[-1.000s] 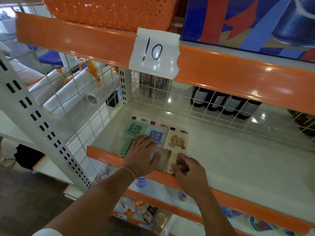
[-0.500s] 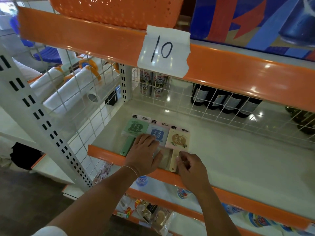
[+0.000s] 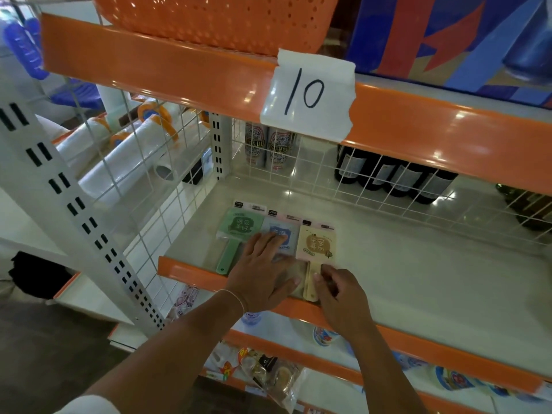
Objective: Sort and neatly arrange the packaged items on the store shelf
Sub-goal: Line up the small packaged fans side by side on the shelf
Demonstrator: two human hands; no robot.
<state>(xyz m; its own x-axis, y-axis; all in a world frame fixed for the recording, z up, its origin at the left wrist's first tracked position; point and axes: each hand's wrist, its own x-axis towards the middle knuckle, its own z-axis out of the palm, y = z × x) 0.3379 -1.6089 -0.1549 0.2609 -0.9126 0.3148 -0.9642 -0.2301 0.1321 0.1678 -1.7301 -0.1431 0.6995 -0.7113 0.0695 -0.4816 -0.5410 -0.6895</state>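
Observation:
Three flat packaged items lie side by side at the front left of the white shelf [image 3: 418, 264]: a green packet [image 3: 239, 228], a blue packet [image 3: 283, 231] and a beige packet [image 3: 316, 243], each with a handle pointing to the front edge. My left hand [image 3: 263, 273] lies flat with straight fingers over the lower part of the blue packet. My right hand [image 3: 340, 291] has its fingers curled at the right edge of the beige packet's handle, apparently pinching the wrapper.
An orange shelf lip [image 3: 191, 270] runs along the front. A white wire grid [image 3: 328, 174] backs the shelf, with cans [image 3: 268, 147] and dark bottles [image 3: 400, 177] behind it. A paper label "10" [image 3: 307, 94] hangs above. Lower shelves hold packaged goods [image 3: 268, 375].
Both hands have stayed on the packets almost unchanged; the view has shifted slightly, and the packets sit in the same row.

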